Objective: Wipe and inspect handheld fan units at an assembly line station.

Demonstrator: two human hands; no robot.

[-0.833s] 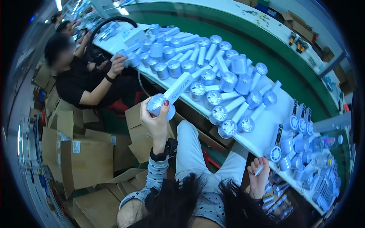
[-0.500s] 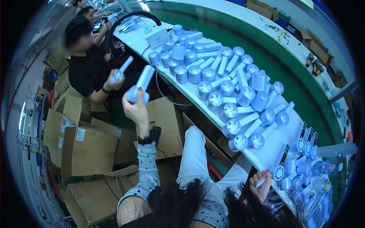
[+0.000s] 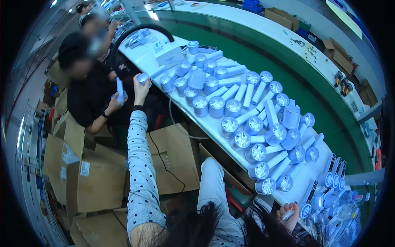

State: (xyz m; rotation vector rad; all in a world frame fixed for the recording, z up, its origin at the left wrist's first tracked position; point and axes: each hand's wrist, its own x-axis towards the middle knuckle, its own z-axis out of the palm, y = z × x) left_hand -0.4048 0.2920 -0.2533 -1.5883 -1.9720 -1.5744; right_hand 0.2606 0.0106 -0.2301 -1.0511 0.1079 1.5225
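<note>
Left hand [image 3: 140, 88] outstretched, gripping light-blue handheld fan [image 3: 145, 77] at fingertips, beside white bench [image 3: 304, 177] edge. Right hand [image 3: 288, 214] low, fingers curled around small white piece [image 3: 289, 213].

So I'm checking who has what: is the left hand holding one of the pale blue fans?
Yes, the left hand is stretched out toward the far end of the table with its fingers closed around a fan.
</note>
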